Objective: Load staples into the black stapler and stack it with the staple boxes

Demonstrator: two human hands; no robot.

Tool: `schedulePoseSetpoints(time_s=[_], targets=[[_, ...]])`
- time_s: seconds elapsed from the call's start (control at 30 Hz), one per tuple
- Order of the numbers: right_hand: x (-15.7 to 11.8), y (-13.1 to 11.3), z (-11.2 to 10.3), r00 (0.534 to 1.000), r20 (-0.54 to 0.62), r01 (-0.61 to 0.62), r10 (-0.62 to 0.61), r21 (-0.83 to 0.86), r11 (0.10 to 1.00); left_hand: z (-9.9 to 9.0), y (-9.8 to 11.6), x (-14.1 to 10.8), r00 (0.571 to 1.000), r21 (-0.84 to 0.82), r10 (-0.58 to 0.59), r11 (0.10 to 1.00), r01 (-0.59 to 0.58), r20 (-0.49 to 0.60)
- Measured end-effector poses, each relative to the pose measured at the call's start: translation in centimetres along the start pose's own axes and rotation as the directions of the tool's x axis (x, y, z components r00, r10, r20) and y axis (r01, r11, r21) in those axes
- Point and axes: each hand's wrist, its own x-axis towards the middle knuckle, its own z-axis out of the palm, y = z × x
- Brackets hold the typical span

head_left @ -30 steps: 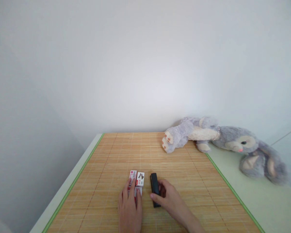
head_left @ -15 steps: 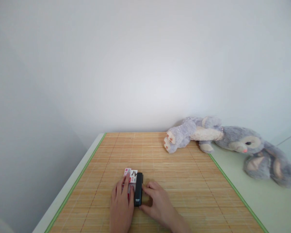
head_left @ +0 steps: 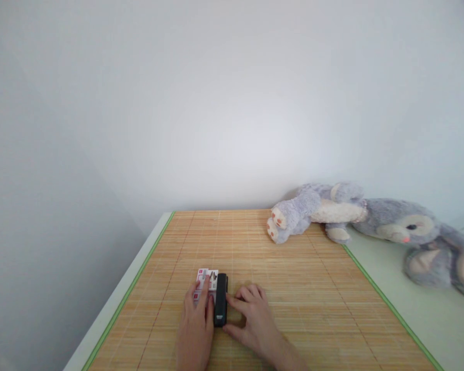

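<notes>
Black stapler on bamboo mat, lying lengthwise away from the person, close beside small printed boxes on its left. Pale lettering noted at near end. Right hand at stapler's right side: forefinger against the long edge, thumb by the near corner, fingertips spread apart, not wrapped around the body. Left hand over the boxes, fingers laid across the tops, thumb between boxes and stapler; clamped or merely resting, not possible to make out with undersides hidden.

Handling, by judgement: stapler stiff, fairly heavy for its bulk, slightly slick on the smooth top, probably hinged. Best held across the long sides near the middle, to avoid tipping or opening. Boxes apparently light and card-like, easily dented or nudged askew; to be held by opposite sides, with flat, gentle pressure.
</notes>
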Motion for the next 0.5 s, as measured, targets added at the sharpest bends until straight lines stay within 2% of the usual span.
schedulePoseSetpoints(time_s=[0.1,0.33,0.5], targets=[[0.5,-0.4,0.6,1.000,-0.002,0.002,-0.002,-0.007,1.000,-0.4,-0.8,0.4,1.000,-0.007,-0.010,1.000,0.010,-0.014],[2.5,-2.2,3.2,1.000,-0.013,0.007,-0.007,-0.030,1.000,-2.3,-4.3,2.1,1.000,0.013,-0.001,1.000,0.001,-0.001],[3.3,-2.4,3.9,1.000,-0.017,0.018,-0.018,-0.036,0.999,-2.8,-5.2,2.7,1.000,0.045,0.024,0.999,-0.023,-0.021]])
